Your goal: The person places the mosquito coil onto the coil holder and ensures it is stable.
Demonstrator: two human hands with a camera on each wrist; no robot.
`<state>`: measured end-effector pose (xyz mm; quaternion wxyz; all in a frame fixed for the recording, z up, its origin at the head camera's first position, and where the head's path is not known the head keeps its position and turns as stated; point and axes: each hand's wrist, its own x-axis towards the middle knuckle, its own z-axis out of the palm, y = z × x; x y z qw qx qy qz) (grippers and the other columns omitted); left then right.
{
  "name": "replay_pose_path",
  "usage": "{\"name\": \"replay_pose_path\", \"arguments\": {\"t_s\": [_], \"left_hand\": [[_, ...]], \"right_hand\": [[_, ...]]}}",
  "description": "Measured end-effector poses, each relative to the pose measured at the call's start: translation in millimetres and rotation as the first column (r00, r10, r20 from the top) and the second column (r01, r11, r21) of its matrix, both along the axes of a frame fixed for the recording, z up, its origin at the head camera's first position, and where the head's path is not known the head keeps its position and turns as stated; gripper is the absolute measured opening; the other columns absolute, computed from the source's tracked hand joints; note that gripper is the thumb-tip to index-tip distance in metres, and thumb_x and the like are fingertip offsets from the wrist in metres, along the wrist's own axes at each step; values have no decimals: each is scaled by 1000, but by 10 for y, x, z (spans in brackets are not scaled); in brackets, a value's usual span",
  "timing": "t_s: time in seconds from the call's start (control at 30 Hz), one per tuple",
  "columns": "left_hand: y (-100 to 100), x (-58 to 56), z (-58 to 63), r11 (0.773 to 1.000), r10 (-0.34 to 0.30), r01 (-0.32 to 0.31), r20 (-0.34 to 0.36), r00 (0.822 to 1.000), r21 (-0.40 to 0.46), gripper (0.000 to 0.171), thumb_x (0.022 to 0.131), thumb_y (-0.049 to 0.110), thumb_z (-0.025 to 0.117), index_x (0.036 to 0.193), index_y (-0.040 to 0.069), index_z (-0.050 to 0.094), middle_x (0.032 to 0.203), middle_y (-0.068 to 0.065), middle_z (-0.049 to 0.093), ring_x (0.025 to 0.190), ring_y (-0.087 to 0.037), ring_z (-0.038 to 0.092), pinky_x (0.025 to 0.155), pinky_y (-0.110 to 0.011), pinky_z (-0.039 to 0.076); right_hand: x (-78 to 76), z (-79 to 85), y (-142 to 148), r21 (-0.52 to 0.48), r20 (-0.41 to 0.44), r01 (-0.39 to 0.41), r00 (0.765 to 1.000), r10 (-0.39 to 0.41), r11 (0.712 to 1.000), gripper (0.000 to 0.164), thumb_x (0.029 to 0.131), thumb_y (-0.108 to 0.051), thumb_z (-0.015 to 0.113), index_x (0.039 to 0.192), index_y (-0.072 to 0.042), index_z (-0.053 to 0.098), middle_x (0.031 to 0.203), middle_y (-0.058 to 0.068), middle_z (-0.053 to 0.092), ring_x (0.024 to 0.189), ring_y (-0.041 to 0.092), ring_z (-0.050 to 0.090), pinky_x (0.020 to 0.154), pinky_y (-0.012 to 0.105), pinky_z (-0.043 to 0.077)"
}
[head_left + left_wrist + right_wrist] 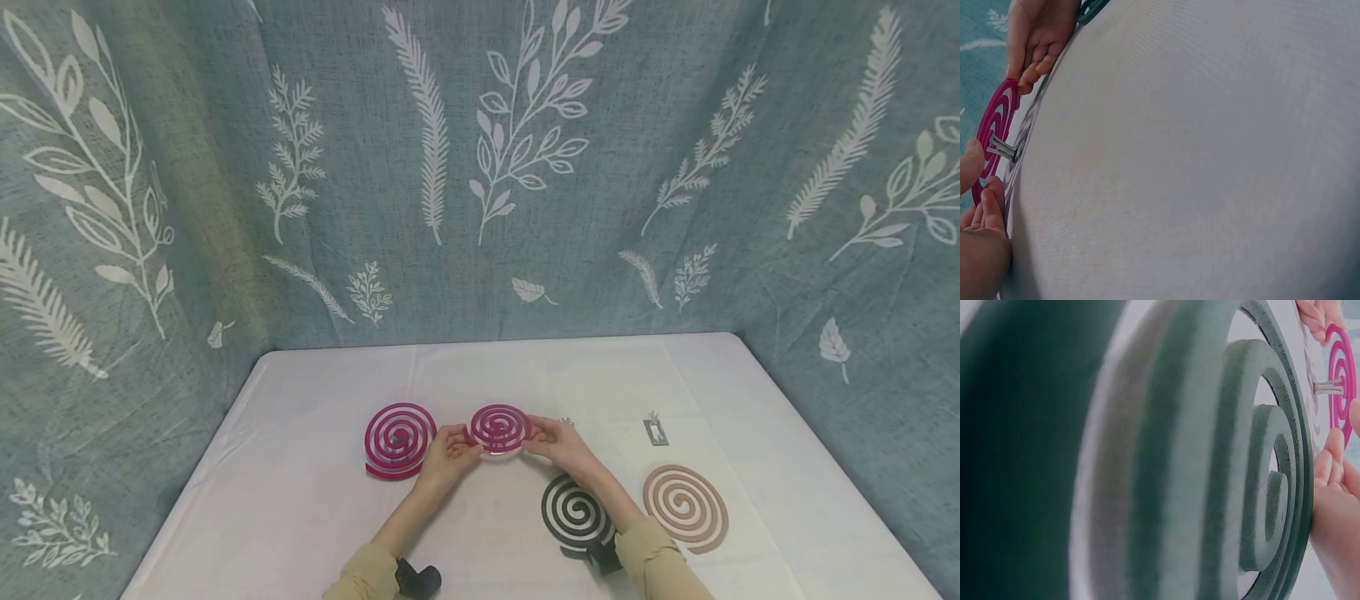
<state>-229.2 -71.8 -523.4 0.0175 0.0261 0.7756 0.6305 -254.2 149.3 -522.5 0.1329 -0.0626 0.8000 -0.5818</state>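
Observation:
A magenta mosquito coil (500, 427) is held a little above the table between both hands. My left hand (450, 450) pinches its left edge between thumb and fingers, and my right hand (557, 440) grips the right edge. Under the coil's middle, a small metal stand (1002, 149) touches it; the right wrist view shows the same stand (1330, 387) from the other side. A second magenta mosquito coil (401, 442) lies just left of my left hand. Below my right forearm lies a dark green mosquito coil (576, 510), partly covered by the wrist camera.
A tan mosquito coil (686, 508) lies right of my right forearm. Behind it is a flat metal stand (656, 430). Another small metal piece (567, 422) shows partly behind my right hand. A patterned blue-green curtain (465, 167) surrounds the white table (300, 433).

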Motion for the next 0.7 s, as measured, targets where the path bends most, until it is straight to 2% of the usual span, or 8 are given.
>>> {"name": "replay_pose_path", "arguments": {"t_s": [0.37,0.7], "left_hand": [[-8,-27,-33,1000,-1,1,3,1000,10,52,85,12,69,124,-12,44,107,-24,60,93,-16,58,81,-15,50],[-4,-30,-45,1000,1,-1,11,1000,14,50,85,8,68,124,-13,44,106,-26,61,95,-23,59,79,-15,50]], "right_hand": [[1,0,7,-7,-4,-14,1000,14,1000,62,86,-19,68,138,5,42,96,7,60,82,10,55,77,21,48],[-2,-15,2,-17,-2,-3,1000,3,1000,62,86,-18,68,138,4,43,95,5,59,83,11,55,78,24,48]]}}
